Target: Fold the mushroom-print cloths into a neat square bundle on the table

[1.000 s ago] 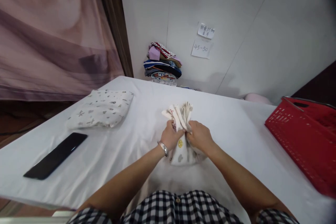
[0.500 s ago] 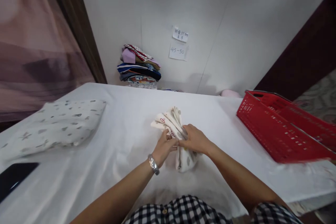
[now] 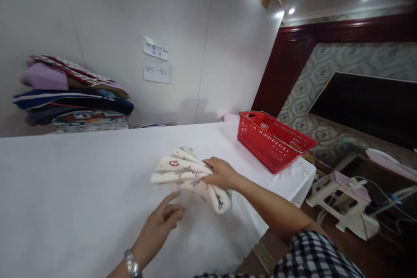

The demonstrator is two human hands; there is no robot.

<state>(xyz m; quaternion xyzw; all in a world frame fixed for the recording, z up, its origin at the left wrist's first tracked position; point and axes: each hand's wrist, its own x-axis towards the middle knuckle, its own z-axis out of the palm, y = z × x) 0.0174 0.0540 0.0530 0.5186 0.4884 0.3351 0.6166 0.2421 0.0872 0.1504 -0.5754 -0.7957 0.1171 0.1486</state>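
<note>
A folded white cloth (image 3: 182,173) with grey and red prints is gathered into pleats, its left end fanned out and its lower right end rolled. My right hand (image 3: 223,174) is closed around its right part, the thumb and fingers pinching the folds. Below and left of the cloth, my left hand (image 3: 163,217) is off it, fingers apart and slightly bent, holding nothing. A silver bracelet (image 3: 132,264) is on the left wrist. The far side of the cloth is hidden from view.
A red plastic basket (image 3: 270,143) stands on the right end of the white-covered table (image 3: 81,191). Folded clothes (image 3: 78,93) are stacked behind the table's far left edge. Beyond the table's right edge are a white stool (image 3: 345,204) and a dark screen (image 3: 365,108).
My view has turned right. My left hand has let go of the cloth and moved away from it; my right hand still grips it. The cloth now lies fanned more to the left.
</note>
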